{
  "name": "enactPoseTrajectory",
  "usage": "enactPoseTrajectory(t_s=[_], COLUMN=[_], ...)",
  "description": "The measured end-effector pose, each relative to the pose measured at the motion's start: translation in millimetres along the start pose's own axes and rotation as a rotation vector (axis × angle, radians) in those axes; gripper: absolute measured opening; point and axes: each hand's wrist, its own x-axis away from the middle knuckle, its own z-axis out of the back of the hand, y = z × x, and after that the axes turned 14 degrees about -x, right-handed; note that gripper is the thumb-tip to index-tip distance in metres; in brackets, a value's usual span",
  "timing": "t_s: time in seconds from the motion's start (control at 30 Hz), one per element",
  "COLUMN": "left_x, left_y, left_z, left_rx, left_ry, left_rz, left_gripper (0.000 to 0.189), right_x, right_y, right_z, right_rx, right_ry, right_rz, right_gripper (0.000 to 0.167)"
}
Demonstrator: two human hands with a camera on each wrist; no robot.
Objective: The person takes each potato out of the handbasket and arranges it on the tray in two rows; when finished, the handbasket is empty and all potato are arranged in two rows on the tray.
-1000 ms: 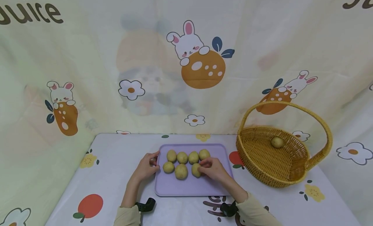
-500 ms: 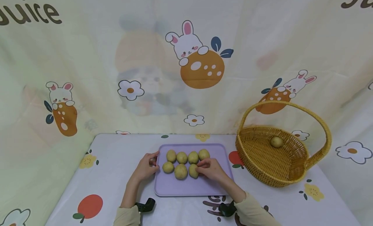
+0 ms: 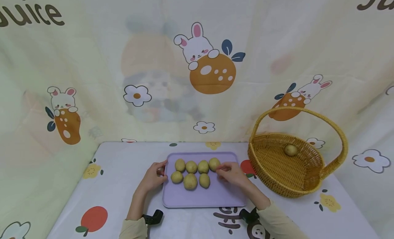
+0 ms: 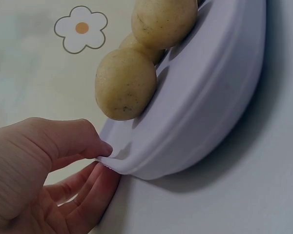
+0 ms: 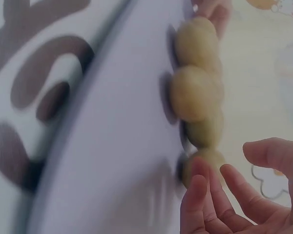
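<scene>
Several potatoes (image 3: 190,181) lie in two rows on a lilac tray (image 3: 203,199). My left hand (image 3: 153,176) pinches the tray's left rim; in the left wrist view the thumb (image 4: 90,139) is on top and the fingers are bent below the edge. Over the tray's right side is my right hand (image 3: 232,174), its fingertips right by the back-right potato (image 3: 214,164). The right wrist view, somewhat blurred, shows the right thumb (image 5: 271,152) spread apart from the fingers, with nothing between them. Just left of that hand sits the front-row end potato (image 3: 204,180).
A yellow wicker basket (image 3: 284,192) with a tall arched handle stands right of the tray, one potato (image 3: 290,150) inside it. A white printed cloth (image 3: 123,184) covers the table. Behind hangs a cream curtain (image 3: 160,54) with rabbit and flower prints.
My right hand slid the front-right potato slightly left, then let go and moved right and back, off that potato. The left hand keeps its grip on the tray rim.
</scene>
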Motion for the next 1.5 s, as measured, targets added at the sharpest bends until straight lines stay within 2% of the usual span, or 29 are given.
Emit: enactPoseTrajectory(t_s=[0.23, 0.53, 0.77, 1.0, 1.27, 1.5], left_x=[1.0, 0.8, 0.6, 0.5, 0.1, 0.1], left_y=[-0.6, -1.2, -1.4, -1.4, -2.1, -2.1], left_z=[2.5, 3.5, 4.5, 5.6, 5.6, 1.4], left_rx=[0.000, -0.003, -0.007, -0.003, 0.005, -0.021], left_ry=[0.006, 0.013, 0.010, 0.011, 0.016, -0.001], left_rz=[0.001, -0.008, -0.004, 0.007, 0.007, -0.005], left_gripper=[0.066, 0.065, 0.065, 0.065, 0.066, 0.066], right_x=[2.9, -2.3, -4.0, -4.3, -9.5, -9.5], right_y=[-17.0, -33.9, -44.6, -54.1, -53.0, -34.0], right_z=[23.0, 52.9, 82.7, 112.4, 149.3, 179.9], right_rx=[-0.017, 0.063, 0.057, 0.063, 0.034, 0.086], right_ry=[0.008, 0.070, 0.082, 0.103, 0.149, 0.204], right_rz=[0.007, 0.013, 0.059, 0.032, 0.001, -0.003], right_gripper=[0.028, 0.035, 0.040, 0.046, 0.050, 0.053])
